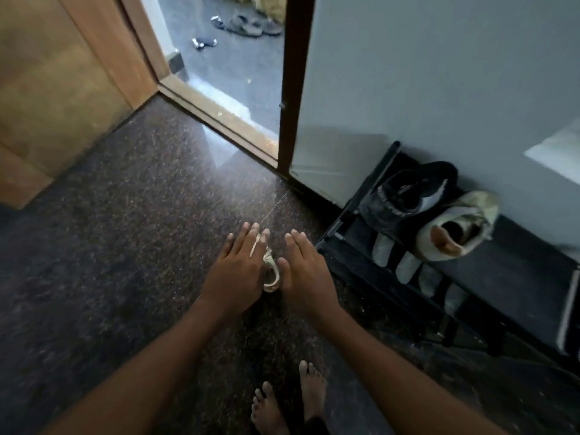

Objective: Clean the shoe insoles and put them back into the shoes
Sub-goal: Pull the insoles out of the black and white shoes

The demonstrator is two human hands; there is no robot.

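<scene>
Reaching forward over the dark speckled stone floor, I have both arms stretched out, my left hand and right hand side by side with fingers extended; the left grip is loosely closed around a small pale crumpled cloth, which pokes out between the two hands, while the right grip is open and holds nothing. To my right, against the grey wall, stands a low black slatted shoe rack, and on its top shelf sit a black sports shoe and, touching it, a worn off-white shoe with a tan lining. No insole is out that I can see, so I judge them to be inside the shoes and the cleaning not yet begun. The next move calls for turning right, taking a shoe with the free hand and drawing out its insole to wipe
</scene>
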